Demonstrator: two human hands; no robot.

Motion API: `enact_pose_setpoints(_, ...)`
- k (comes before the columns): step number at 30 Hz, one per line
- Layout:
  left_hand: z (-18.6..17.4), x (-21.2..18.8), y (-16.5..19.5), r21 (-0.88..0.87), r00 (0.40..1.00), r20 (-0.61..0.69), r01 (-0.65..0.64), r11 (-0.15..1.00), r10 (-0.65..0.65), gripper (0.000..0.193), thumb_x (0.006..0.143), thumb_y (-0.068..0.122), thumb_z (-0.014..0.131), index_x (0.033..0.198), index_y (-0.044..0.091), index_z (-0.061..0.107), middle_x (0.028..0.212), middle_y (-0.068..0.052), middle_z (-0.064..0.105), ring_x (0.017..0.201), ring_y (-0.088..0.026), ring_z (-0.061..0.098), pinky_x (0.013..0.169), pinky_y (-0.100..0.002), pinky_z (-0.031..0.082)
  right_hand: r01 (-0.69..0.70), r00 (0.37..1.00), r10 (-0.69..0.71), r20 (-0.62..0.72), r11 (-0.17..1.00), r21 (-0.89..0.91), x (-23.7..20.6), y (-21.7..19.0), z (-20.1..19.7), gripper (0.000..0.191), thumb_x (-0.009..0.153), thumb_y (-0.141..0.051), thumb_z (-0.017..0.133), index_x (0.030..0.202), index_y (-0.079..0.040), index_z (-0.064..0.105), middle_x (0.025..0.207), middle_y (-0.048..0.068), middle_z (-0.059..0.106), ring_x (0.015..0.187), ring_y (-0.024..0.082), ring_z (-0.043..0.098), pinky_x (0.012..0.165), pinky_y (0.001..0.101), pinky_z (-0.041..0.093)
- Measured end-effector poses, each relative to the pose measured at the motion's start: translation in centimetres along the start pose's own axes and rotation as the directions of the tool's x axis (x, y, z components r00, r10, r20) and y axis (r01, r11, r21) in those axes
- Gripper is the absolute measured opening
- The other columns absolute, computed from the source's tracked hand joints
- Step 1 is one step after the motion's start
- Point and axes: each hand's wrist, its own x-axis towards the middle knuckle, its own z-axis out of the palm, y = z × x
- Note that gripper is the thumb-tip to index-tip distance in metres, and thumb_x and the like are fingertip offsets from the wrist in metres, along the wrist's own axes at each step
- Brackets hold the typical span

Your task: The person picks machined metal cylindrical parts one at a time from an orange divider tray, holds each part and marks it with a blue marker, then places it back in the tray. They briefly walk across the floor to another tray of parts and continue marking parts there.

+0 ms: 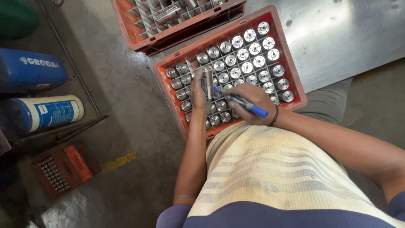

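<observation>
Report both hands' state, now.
Left hand: closed on a metal cylinder, above the orange crate.
Right hand: closed on a blue marker, tip at the cylinder.

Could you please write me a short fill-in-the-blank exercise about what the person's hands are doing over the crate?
1. The left hand holds up one metal cylinder above an ____ plastic crate.
2. The right hand grips a marker with a ____ cap.
3. The marker's tip points at the ____ held in the left hand.
4. The crate's grid is filled with many more metal ____.

Missing words: orange; blue; cylinder; cylinders
</observation>
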Motion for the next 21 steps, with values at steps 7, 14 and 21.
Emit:
enact_pose_setpoints(7,-0.2,0.1,0.3,-0.099,0.997,0.066,0.048,0.994,-0.042,0.031,0.092,0.027,0.061,0.114,0.005,0.055,0.084,-0.013,0.069,0.067,-0.02,0.068,0.057,-0.032,0.059,-0.051,0.998,0.052,-0.039,0.998,0.023,0.5,-0.3,-0.1,0.028,0.092,-0.012,0.07,0.119,-0.004,0.068,0.098,0.013,0.073,0.083,0.026,0.069,0.077,0.0392,0.053)
enact_pose_setpoints(14,-1.6,1.5,2.8,0.777,0.965,-0.09,-0.086,0.624,0.245,0.039,0.094,0.032,0.064,0.122,0.005,0.058,0.101,-0.018,0.065,0.084,-0.03,0.065,0.07,-0.044,0.053,-0.098,0.995,0.098,-0.025,0.995,0.007,0.4,-0.2,-0.5,0.028,0.092,-0.011,0.071,0.118,-0.003,0.069,0.095,0.013,0.073,0.085,0.028,0.07,0.079,0.0396,0.054)
enact_pose_setpoints(21,-2.5,2.2,5.8,1.0,0.91,0.012,-0.011,-0.004,0.415,0.078,0.066,0.031,0.088,0.132,0.003,0.056,0.128,-0.022,0.055,0.121,-0.04,0.055,0.104,-0.049,0.043,-0.101,0.992,0.103,-0.071,0.994,0.034,0.1,-0.1,-0.9,0.027,0.094,-0.014,0.07,0.119,-0.003,0.069,0.102,0.014,0.074,0.091,0.027,0.072,0.081,0.0376,0.056)
